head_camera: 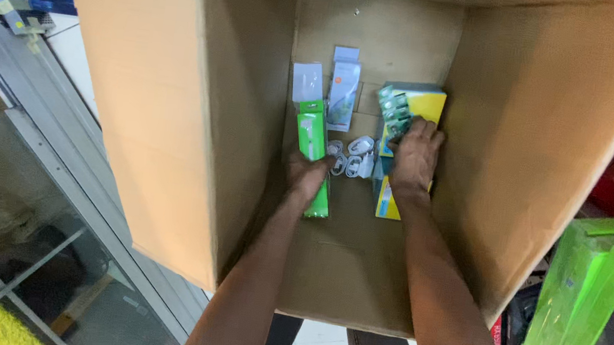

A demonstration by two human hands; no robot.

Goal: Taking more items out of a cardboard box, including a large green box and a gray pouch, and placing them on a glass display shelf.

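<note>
Both hands reach down into a large open cardboard box (175, 102), seen from above. The left hand (307, 177) is closed around a long green packet (313, 150) that lies on the box floor near the left wall. The right hand (415, 155) rests palm down, fingers spread, on a yellow and green box (419, 100) by the right wall, touching a stack of small green packs (392, 113) on top of it. Between the hands lies a loose pile of white cables (352, 156). Beyond them, two white packets (308, 81) lie flat near the far wall. Outside the big box, at the right, stands a bright green carton (589, 293)
</note>
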